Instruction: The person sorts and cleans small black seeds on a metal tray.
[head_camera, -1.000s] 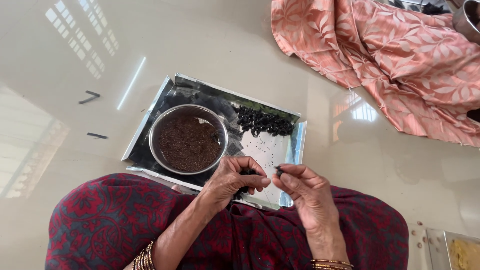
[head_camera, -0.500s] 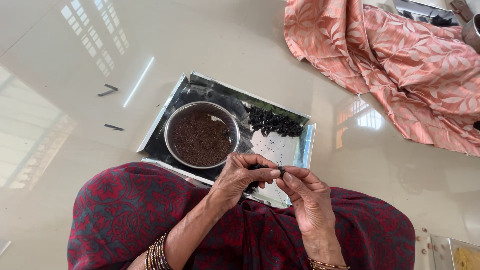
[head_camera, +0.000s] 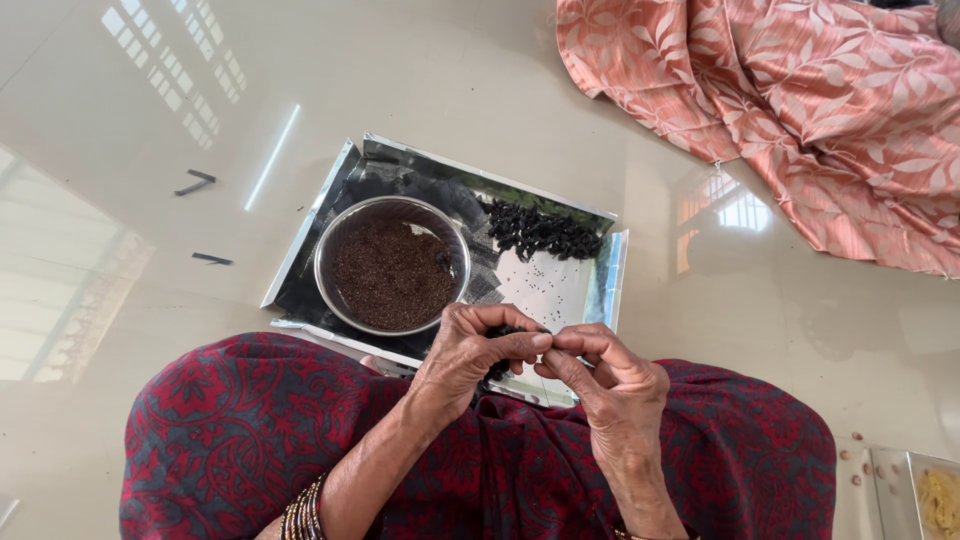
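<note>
Both hands meet right over the near edge of the steel tray (head_camera: 600, 290), w/ fingertips touching each other. Left hand (head_camera: 470, 355) has its fingers (head_camera: 520, 345) curled and pressed together round a small dark pod (head_camera: 500, 362); you can see bits of it peeking out between thumb and fingers, partly under the palm side, so most of it is hidden. Right hand (head_camera: 610, 385) comes in from the tray's near right, thumb and forefinger pinched tight at the same spot, tips butting against the left fingertips. Can't tell if the right fingers grip the pod itself or just a tiny bit of it, too small to see. Inside the tray, left half: a round steel bowl (head_camera: 335, 300) full of fine dark brown seeds (head_camera: 392, 275), just beyond the left hand. Far right corner of the tray: a heap of black pods (head_camera: 545, 232), w/ a few loose specks on the bare metal between heap and hands. Tray sits on a glossy pale floor (head_camera: 150, 120), no worktop. Beyond the tray, far right, a pink leaf-print cloth (head_camera: 800, 110) lies bunched up. On the near side of the tray, a dark red patterned garment (head_camera: 250, 430) covers the lap, bangles (head_camera: 300, 512) on the left wrist.
</note>
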